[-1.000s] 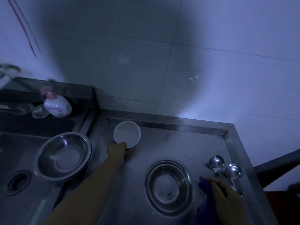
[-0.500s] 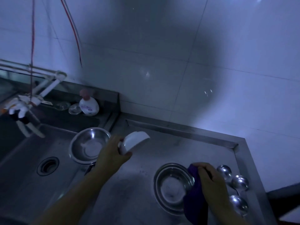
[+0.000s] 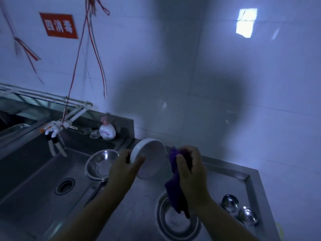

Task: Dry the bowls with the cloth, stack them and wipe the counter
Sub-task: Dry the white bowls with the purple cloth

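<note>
My left hand (image 3: 124, 169) grips a white bowl (image 3: 151, 157) by its rim and holds it tilted in the air, its opening turned toward my right hand. A bunched purple cloth (image 3: 176, 185) is clenched in my right hand (image 3: 191, 169), right beside the bowl's edge, with its tail hanging down. Below the cloth a steel bowl (image 3: 178, 221) rests on the steel counter (image 3: 132, 213). Another steel bowl (image 3: 100, 164) sits at the sink's edge, left of my left hand.
A deep sink (image 3: 34, 174) with a drain (image 3: 65, 186) lies to the left. A soap bottle (image 3: 107, 130) stands on the back ledge. Steel ladles (image 3: 239, 209) lie at the counter's right. A tap (image 3: 55, 133) and red strings hang over the sink.
My left hand lifted the white bowl off the counter and tilted it up. My right hand rose with the cloth from the steel bowl to beside the white bowl.
</note>
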### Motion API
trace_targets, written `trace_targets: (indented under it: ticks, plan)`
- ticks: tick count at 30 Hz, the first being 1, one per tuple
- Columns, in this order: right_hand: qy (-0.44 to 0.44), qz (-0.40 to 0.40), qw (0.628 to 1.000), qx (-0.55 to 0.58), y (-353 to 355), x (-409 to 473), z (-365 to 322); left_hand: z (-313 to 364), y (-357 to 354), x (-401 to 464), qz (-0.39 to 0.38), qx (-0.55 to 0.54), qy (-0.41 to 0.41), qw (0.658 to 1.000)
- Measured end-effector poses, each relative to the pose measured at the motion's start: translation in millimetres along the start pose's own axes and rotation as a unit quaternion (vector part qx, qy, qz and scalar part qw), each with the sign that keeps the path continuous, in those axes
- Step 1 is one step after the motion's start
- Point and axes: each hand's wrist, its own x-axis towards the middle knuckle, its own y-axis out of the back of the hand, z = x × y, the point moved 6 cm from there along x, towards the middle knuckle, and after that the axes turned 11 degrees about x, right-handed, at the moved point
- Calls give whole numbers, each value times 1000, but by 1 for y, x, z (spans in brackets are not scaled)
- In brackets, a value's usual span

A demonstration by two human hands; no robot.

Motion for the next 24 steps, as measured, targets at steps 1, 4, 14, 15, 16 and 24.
trace_targets:
  ticks: [1,4,14,15,16,24]
  plan:
    - [47,-10,999,-15,-2,2,-15,10,-6,-9,-13,-60,15,998]
    - [179,-82,973,-121,-9,-3,-42,44,-25,-31,-31,-156,31,987]
    - [301,-170,906,-244,38,-61,-47,85,-79,-60,-88,-154,61,982]
    - [336,-182,879,-285,47,-62,-43,88,-82,-62,-96,-140,52,984]
    - [367,-197,851,-320,57,-62,-39,91,-85,-65,-101,-124,41,986]
    - [429,-164,792,-403,102,-47,-30,116,-99,-73,-90,-44,-9,995]
